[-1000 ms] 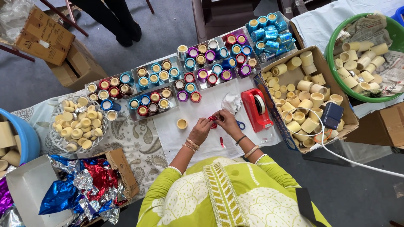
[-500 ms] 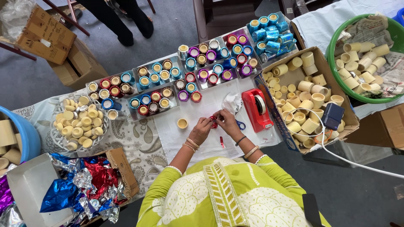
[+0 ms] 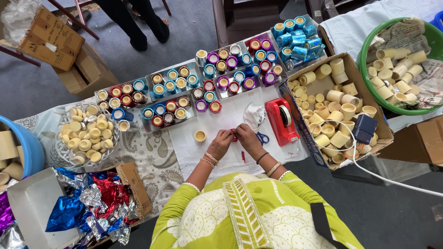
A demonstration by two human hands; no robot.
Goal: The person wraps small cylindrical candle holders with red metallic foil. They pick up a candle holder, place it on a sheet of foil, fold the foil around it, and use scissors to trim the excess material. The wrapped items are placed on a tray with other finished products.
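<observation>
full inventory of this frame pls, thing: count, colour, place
foil-wrapped cups: dozens, red, blue, purple, silver, in trays at table's far side
blue wrapped cups: a batch, far right tray
plain cups: many, cream, white basket on the left
cardboard box: one, brown, right, full of cream cups
green tub: one, far right, cream cups on newspaper
tape dispenser: one, red, right of hands
single cup: one, cream, left of hands
scissors: one, blue handles, beside right hand
foil sheets: heap, red, blue, silver, near left
blue tub: one, far left edge
left hand: pinching a small red piece
right hand: on the same piece
</observation>
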